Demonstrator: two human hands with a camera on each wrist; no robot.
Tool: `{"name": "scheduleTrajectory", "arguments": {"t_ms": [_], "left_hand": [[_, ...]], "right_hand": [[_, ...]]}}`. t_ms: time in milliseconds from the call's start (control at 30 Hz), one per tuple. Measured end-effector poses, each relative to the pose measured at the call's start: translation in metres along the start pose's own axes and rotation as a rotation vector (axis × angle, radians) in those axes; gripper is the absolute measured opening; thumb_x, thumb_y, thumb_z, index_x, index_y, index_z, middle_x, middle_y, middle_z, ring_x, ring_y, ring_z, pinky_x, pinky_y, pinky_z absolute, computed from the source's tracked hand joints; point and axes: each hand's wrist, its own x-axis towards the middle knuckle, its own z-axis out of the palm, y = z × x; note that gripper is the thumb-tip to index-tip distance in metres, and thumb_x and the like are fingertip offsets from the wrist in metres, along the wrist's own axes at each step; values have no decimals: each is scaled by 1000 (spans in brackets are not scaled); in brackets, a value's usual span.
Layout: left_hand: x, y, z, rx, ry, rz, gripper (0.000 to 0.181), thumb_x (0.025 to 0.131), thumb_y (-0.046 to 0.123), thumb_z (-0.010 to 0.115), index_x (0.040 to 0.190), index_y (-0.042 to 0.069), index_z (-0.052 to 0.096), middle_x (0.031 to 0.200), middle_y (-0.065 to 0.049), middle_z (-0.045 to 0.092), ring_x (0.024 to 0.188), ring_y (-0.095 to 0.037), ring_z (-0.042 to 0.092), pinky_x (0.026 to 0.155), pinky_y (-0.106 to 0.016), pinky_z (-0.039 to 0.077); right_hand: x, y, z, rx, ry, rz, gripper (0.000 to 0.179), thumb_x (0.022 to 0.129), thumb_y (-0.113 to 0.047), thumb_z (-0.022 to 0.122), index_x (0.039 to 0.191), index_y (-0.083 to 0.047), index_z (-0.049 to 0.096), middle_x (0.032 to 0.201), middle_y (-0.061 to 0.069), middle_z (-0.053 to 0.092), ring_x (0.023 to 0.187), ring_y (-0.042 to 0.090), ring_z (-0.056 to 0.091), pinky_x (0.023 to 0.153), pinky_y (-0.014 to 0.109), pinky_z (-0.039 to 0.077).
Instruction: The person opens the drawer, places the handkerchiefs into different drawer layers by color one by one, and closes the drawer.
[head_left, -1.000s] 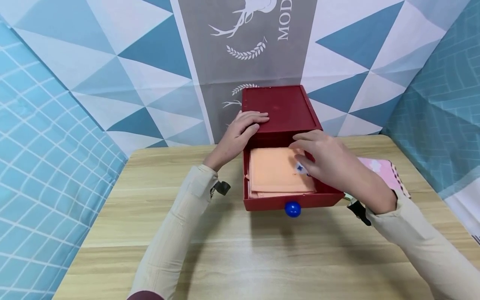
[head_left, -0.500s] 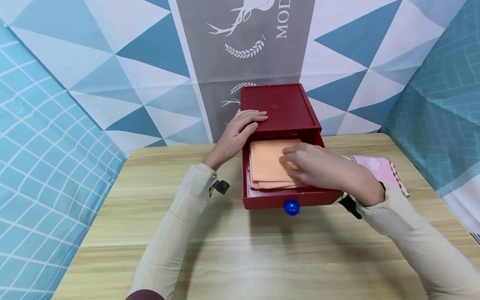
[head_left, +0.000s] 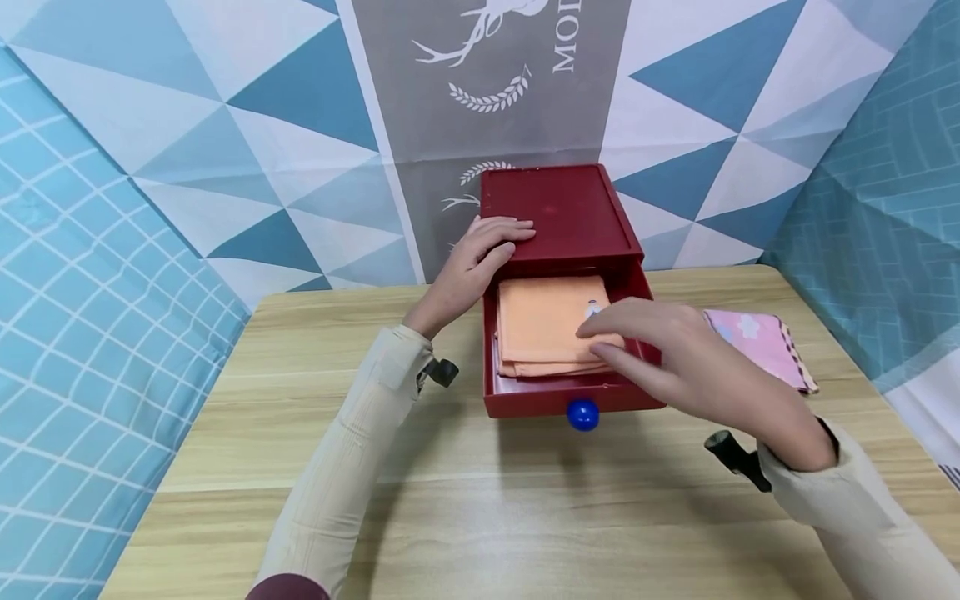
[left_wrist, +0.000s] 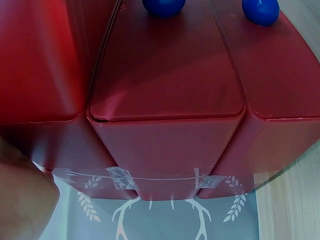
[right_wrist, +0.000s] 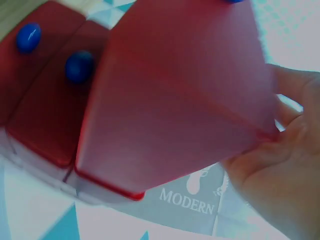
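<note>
A dark red drawer cabinet (head_left: 555, 208) stands against the back wall, its top drawer (head_left: 525, 405) pulled out by a blue knob's (head_left: 582, 415) side. Folded orange cloth (head_left: 547, 321) lies in that drawer, a small printed figure near its right edge. My left hand (head_left: 472, 267) rests on the cabinet's top left edge with fingers extended. Over the drawer's right side is my right hand (head_left: 678, 354), thumb and fingers spread apart, fingertips near the cloth and holding nothing. Whether they touch the cloth, I cannot tell. The right wrist view shows this hand (right_wrist: 280, 160) beside the drawer.
A folded pink cloth (head_left: 750, 337) with white flower shapes lies on the wooden table (head_left: 480, 517) to the right. Lower drawers with blue knobs (left_wrist: 261, 11) are closed in the left wrist view. Clear tape (left_wrist: 125, 177) runs along the cabinet's side.
My right hand first goes further into the drawer over the orange cloth, then draws back to the right with fingers spread. The cloth lies slightly further back. My left hand stays put.
</note>
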Motion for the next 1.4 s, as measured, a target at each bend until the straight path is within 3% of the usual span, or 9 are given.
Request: {"name": "scheduleTrajectory", "arguments": {"t_ms": [133, 300, 367, 600, 833, 1033, 1167, 1267, 1400], "left_hand": [[0, 1, -2, 5, -5, -22, 30, 100, 1, 47, 124, -8, 64, 138, -22, 56, 135, -38, 43, 123, -40, 8], [0, 1, -2, -2, 1, -5, 30, 100, -1, 47, 124, -8, 64, 138, -24, 56, 135, -39, 43, 123, -45, 6], [0, 1, 0, -6, -1, -7, 30, 100, -1, 47, 124, -8, 64, 138, -24, 56, 135, -39, 43, 123, -47, 6], [2, 1, 3, 4, -16, -40, 32, 100, 2, 46, 125, -6, 63, 139, -22, 55, 136, -35, 42, 124, -42, 6], [-1, 3, 0, -2, 5, -35, 30, 101, 0, 46, 124, -7, 64, 138, -22, 56, 135, -38, 43, 123, -46, 5], [0, 3, 0, 6, -15, -43, 32, 101, 3, 46, 126, -5, 63, 140, -21, 55, 136, -36, 42, 123, -43, 7], [-1, 3, -2, 17, -16, -54, 32, 101, 4, 46, 126, -5, 64, 140, -20, 56, 137, -33, 42, 124, -42, 5], [-1, 1, -1, 13, -14, -48, 32, 101, 2, 46, 126, -5, 63, 139, -21, 56, 136, -34, 42, 123, -46, 4], [0, -12, 2, 6, -4, -22, 32, 101, 1, 47, 127, -6, 63, 139, -21, 56, 135, -35, 42, 123, -50, 3]], "right_hand": [[-17, -15, -3, 221, 56, -145, 48, 80, 12, 72, 119, -17, 71, 117, -3, 70, 113, 13, 62, 94, 20, 50], [-38, -25, 7, 489, 58, -269, 46, 80, 19, 66, 118, -7, 70, 112, 7, 72, 107, 18, 64, 89, 22, 53], [-48, -25, 14, 520, 16, -249, 44, 82, 17, 66, 118, -10, 71, 109, 3, 72, 101, 16, 66, 86, 23, 54], [-71, -17, 36, 535, -259, 70, 31, 98, -5, 58, 119, -26, 70, 109, -11, 72, 91, 8, 68, 76, 27, 58], [-72, 2, 67, 819, -449, 210, 35, 107, -11, 40, 136, -16, 59, 113, 2, 72, 101, 18, 69, 89, 33, 56], [-67, 8, 88, 1147, -466, 149, 42, 109, -8, 24, 147, 2, 40, 119, 19, 67, 104, 34, 67, 90, 43, 56], [-59, 6, 94, 1345, -453, 161, 47, 110, -14, 12, 145, 6, 36, 121, 29, 62, 105, 37, 66, 88, 44, 57], [-55, 4, 94, 1438, -425, 206, 51, 110, -20, 7, 135, 8, 40, 120, 32, 61, 102, 35, 67, 85, 41, 58], [-52, 3, 93, 1451, -407, 274, 52, 111, -26, 7, 121, 7, 47, 118, 30, 62, 99, 32, 69, 83, 37, 58]]}}
